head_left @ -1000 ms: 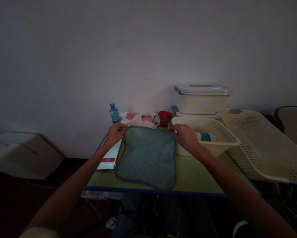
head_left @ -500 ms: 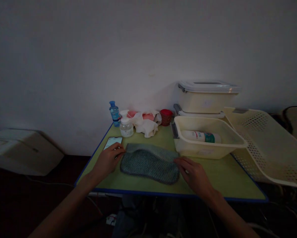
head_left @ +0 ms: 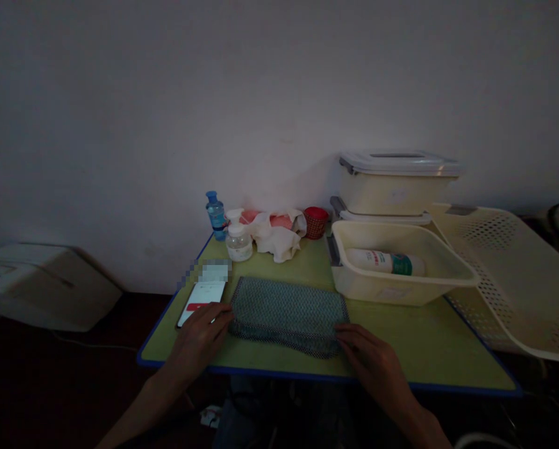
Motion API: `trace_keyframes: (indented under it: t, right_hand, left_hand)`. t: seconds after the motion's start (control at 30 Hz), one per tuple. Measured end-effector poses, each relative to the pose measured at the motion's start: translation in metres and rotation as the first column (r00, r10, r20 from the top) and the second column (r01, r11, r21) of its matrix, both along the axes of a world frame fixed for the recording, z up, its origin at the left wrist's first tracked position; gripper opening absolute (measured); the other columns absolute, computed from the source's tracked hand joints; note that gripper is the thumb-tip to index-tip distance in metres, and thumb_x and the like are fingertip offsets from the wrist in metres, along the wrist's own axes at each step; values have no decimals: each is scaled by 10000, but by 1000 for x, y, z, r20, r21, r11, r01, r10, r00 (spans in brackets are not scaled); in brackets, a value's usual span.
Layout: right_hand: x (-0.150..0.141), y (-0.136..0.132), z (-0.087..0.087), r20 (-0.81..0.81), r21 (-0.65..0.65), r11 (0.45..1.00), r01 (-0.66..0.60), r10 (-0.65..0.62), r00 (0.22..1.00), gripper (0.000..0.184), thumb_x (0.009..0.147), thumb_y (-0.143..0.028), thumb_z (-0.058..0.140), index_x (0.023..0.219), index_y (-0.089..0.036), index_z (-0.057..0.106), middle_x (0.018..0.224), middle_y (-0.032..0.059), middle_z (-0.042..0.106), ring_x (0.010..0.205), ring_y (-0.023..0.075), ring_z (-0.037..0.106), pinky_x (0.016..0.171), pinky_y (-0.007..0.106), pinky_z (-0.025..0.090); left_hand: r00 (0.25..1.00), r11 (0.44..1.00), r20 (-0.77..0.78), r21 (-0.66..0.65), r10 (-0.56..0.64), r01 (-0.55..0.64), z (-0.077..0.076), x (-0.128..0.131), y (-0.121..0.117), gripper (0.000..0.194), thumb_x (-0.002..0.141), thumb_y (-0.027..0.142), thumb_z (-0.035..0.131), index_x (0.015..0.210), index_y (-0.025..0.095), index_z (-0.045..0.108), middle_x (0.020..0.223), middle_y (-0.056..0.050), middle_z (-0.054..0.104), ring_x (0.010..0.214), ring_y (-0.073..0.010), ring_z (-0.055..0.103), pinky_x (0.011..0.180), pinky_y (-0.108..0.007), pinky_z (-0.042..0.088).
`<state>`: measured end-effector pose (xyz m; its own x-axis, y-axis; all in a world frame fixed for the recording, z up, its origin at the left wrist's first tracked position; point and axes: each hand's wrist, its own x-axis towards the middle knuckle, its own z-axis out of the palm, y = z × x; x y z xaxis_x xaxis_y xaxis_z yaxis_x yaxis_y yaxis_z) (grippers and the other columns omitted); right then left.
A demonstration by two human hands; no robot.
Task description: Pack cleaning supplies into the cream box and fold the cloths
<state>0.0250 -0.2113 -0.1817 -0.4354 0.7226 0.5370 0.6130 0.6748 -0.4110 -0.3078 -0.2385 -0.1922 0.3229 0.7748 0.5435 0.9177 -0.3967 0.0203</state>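
Observation:
A grey-green mesh cloth (head_left: 286,313) lies folded in half on the green table (head_left: 401,340), near its front edge. My left hand (head_left: 199,333) rests on the cloth's near left corner, fingers closed on the edge. My right hand (head_left: 370,357) holds the near right corner the same way. A phone (head_left: 202,294) with a lit screen lies just left of the cloth, beside my left hand.
At the back stand a blue bottle (head_left: 216,214), a pump bottle (head_left: 238,242), a crumpled white cloth (head_left: 274,234) and a red cup (head_left: 315,222). A cream tub (head_left: 447,269) holds a spray bottle (head_left: 384,261). Behind it is a lidded box (head_left: 398,182); a perforated basket (head_left: 513,274) sits right.
The cloth, held spread by its far corners a second ago, has been folded toward me. Both hands came back to the near edge and now hold the near corners.

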Motion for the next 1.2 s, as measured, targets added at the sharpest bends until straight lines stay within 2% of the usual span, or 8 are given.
trace_keyframes:
  t: [0.27, 0.53, 0.63, 0.77, 0.93, 1.2]
  right_hand:
    - [0, -4, -2, 116, -15, 1000, 17, -15, 993, 207, 801, -115, 430, 782, -205, 615, 922, 72, 685, 766, 179, 673, 673, 303, 569]
    - [2, -8, 0, 226, -5, 1000, -9, 10, 974, 230, 771, -78, 401, 795, -206, 591, 988, 73, 663, 804, 185, 663, 677, 315, 567]
    - [3, -11, 0, 234, 47, 999, 1, -13, 972, 182, 784, -120, 439, 831, -205, 593, 1021, 91, 644, 843, 209, 645, 709, 358, 559]
    - [0, -14, 0, 245, 122, 992, 22, -51, 968, 144, 764, -184, 534, 895, -194, 593, 984, 110, 638, 834, 250, 623, 694, 421, 543]
    - [-10, -12, 1, 295, 35, 999, 17, -27, 955, 214, 751, -160, 570, 962, -198, 573, 940, 78, 642, 845, 241, 604, 718, 402, 515]
    - [-14, -7, 7, 401, 1, 1000, 7, -7, 916, 218, 688, -15, 510, 801, -193, 565, 798, 23, 640, 757, 210, 577, 668, 346, 429]
  left_hand:
    - [997, 995, -74, -94, 10, -17, -3, 13, -10, 278, 830, 104, 376, 863, 173, 643, 935, -81, 662, 814, -182, 628, 729, -324, 529]
    - [998, 993, -64, -116, 27, -34, -6, 13, -12, 293, 796, 77, 359, 849, 144, 640, 944, -110, 671, 824, -213, 640, 741, -364, 533]
    - [996, 991, -80, -127, 35, -45, -4, 14, -14, 278, 793, 94, 367, 853, 141, 634, 975, -125, 661, 832, -229, 638, 741, -390, 529]
    - [998, 985, -68, -172, 0, -12, 2, 21, -16, 250, 806, 152, 412, 959, 148, 611, 1041, -124, 637, 902, -242, 616, 779, -409, 515]
    - [997, 952, -37, -303, -62, 48, 6, 30, -12, 209, 831, 173, 457, 989, 185, 595, 1028, -79, 627, 920, -209, 596, 810, -372, 502]
    - [995, 904, -45, -423, -87, 60, 14, 31, -6, 237, 845, 103, 432, 976, 182, 612, 1031, -65, 607, 930, -193, 579, 817, -356, 494]
